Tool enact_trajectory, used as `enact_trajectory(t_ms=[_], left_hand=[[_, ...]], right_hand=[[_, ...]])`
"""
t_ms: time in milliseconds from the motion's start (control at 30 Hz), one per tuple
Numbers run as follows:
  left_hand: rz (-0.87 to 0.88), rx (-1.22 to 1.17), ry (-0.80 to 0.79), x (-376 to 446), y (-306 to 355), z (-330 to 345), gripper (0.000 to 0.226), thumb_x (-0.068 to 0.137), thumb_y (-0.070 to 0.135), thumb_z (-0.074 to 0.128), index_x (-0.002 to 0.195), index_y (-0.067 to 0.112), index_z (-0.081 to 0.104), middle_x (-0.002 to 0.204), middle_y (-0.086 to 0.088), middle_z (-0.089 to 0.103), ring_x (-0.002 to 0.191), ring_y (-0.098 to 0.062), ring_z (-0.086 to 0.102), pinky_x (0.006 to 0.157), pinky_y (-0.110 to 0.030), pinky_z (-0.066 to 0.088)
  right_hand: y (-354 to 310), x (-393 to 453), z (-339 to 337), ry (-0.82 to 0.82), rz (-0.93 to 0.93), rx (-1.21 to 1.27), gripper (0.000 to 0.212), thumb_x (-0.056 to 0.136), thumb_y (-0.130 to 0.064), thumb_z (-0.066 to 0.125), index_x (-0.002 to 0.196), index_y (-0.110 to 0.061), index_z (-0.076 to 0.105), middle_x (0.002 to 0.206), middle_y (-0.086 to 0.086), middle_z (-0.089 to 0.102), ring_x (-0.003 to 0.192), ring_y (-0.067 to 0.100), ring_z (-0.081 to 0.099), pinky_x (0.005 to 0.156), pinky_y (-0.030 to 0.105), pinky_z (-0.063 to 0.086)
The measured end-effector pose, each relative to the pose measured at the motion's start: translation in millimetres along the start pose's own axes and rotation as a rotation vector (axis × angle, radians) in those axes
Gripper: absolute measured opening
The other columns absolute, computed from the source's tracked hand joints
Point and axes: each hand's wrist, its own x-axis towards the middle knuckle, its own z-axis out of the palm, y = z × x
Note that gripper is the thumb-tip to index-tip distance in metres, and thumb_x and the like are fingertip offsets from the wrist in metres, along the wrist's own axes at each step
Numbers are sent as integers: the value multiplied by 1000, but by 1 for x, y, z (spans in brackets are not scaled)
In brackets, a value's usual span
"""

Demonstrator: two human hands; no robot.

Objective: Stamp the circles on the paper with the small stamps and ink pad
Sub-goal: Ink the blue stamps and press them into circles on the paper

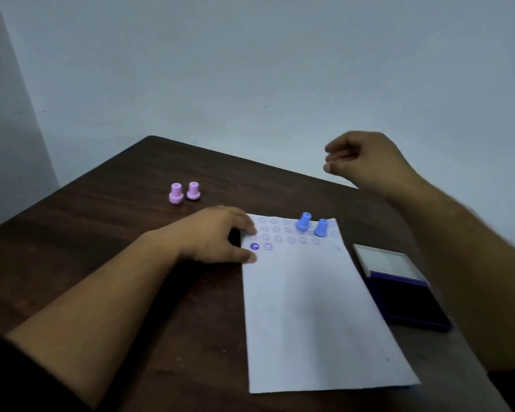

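Resting flat at the paper's point(309, 307) far left corner, your left hand point(217, 233) has its fingers spread, the fingertips point(252, 230) pressing the sheet's edge and the thumb touching the same edge a little nearer to you; it grips nothing. Your right hand point(363, 157) is raised above the far right part of the tabletop point(101, 227), apart from everything, with the fingers curled loosely inward and nothing between them. The white sheet lies on the dark wood at a slight angle, its far end printed with rows of small outlined circles point(290, 239). Two of those in the nearest row, at the left, carry ink: a dark purple stamped mark point(254, 247) and just beside it a fainter mark point(268, 246). Two blue stamps point(304, 222) stand upright on the far part of the paper among the circles, the second blue stamp point(321, 227) just right of the first and leaning slightly. Two pink stamps point(176, 193) stand side by side on the bare wood well beyond your left hand, off the sheet, the other one point(193, 190) close to its right. The ink pad point(408, 301) sits open just right of the paper, its dark inked bed nearest you and its pale lid point(387, 260) folded back on the far side.
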Motion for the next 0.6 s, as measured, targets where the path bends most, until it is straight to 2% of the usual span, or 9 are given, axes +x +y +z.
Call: enact_trajectory(t_ms=[100, 200, 300, 433, 533, 600], left_hand=[[-2, 4, -16, 1, 0, 0, 60, 82, 58, 78, 135, 33, 67, 146, 23, 53, 132, 6, 45, 103, -10, 26], [-13, -6, -31, 1, 0, -1, 60, 81, 58, 78, 136, 34, 66, 146, 24, 52, 131, 8, 45, 104, -10, 26], [-17, -1, -40, 1, 0, -1, 60, 82, 57, 78, 136, 35, 66, 147, 23, 52, 132, 6, 45, 108, -13, 27], [-10, -12, -31, 0, -1, 0, 59, 81, 57, 79, 135, 36, 67, 145, 25, 52, 129, 10, 44, 105, -7, 24], [-4, -24, -19, 0, -1, 1, 58, 80, 56, 80, 134, 36, 68, 144, 25, 53, 130, 10, 45, 107, -8, 24], [-4, -27, -16, 0, -2, 2, 58, 80, 57, 80, 133, 37, 68, 142, 26, 53, 130, 10, 45, 108, -9, 24]], right_hand=[[37, -22, -14, -90, 91, -131, 17, 80, -26, 84, 96, -28, 79, 88, -12, 79, 87, 2, 72, 87, 27, 57], [60, -36, -4, -207, 135, -205, 26, 77, -35, 87, 101, -30, 79, 92, -15, 78, 88, 0, 71, 81, 20, 54], [72, -42, 18, -254, 123, -231, 35, 78, -35, 87, 111, -29, 77, 96, -16, 74, 89, 0, 68, 72, 10, 45], [80, -46, 48, -237, 107, -159, 39, 81, -32, 84, 119, -29, 76, 103, -13, 72, 83, -4, 65, 69, 7, 42], [83, -46, 59, -213, 120, -90, 26, 85, -26, 81, 111, -28, 80, 97, -15, 72, 68, -7, 63, 64, 7, 44], [83, -45, 57, -147, 148, -18, 21, 87, -22, 81, 107, -27, 80, 97, -13, 74, 72, -6, 65, 59, 3, 42]])
